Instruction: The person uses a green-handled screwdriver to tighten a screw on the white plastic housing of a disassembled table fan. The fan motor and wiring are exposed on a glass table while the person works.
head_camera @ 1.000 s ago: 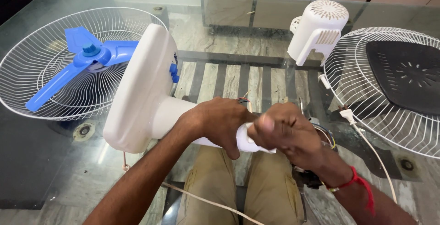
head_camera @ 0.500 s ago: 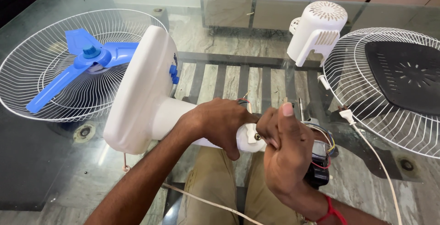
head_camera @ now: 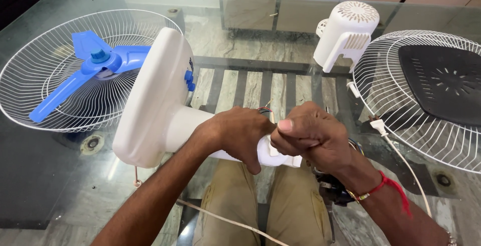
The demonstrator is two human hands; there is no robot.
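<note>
Head view: left hand [head_camera: 239, 133] and right hand [head_camera: 310, 136] grip white fan stand [head_camera: 160, 100].

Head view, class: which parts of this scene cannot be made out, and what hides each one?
- White fan stand neck end: covered by the left hand and right hand.
- Dark part below the right wrist: mostly hidden by it.
- Right wire guard: cut by the frame edge.
- White cord: runs off the bottom.
</note>
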